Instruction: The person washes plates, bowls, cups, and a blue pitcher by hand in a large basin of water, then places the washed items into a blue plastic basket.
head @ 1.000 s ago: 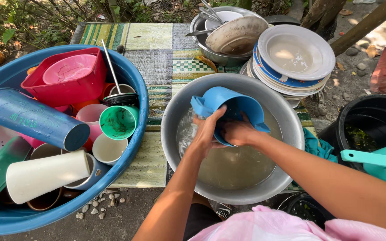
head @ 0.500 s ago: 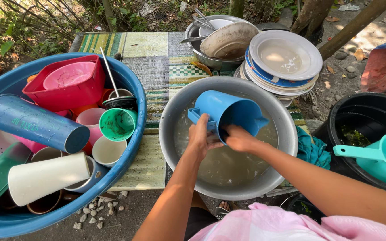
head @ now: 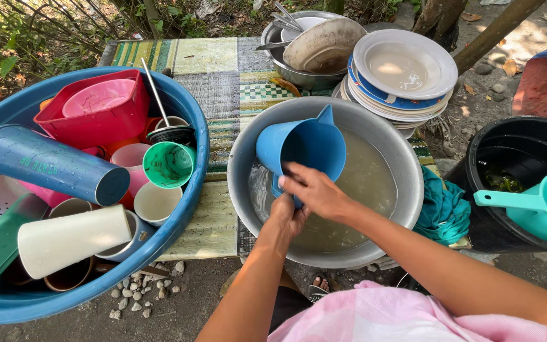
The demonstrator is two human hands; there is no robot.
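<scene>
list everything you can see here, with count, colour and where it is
blue jug: one, blue, tilted over the metal basin, spout pointing away
metal basin: one, grey, centre, holding cloudy water
blue tub: one, blue, left, packed with cups and containers
red container: one, red, in the tub, a pink bowl inside it
green cup: one, green, in the tub
blue tumbler: one, blue, lying in the tub
plate stack: one stack, white and blue, behind the basin
metal bowl: one, grey, far end, dishes and spoons inside
black bucket: one, black, right
teal scoop: one, teal, at the bucket
teal cloth: one, beside the basin
mat: one, green check, underneath
left hand: holds the jug handle
right hand: on the jug's side
</scene>
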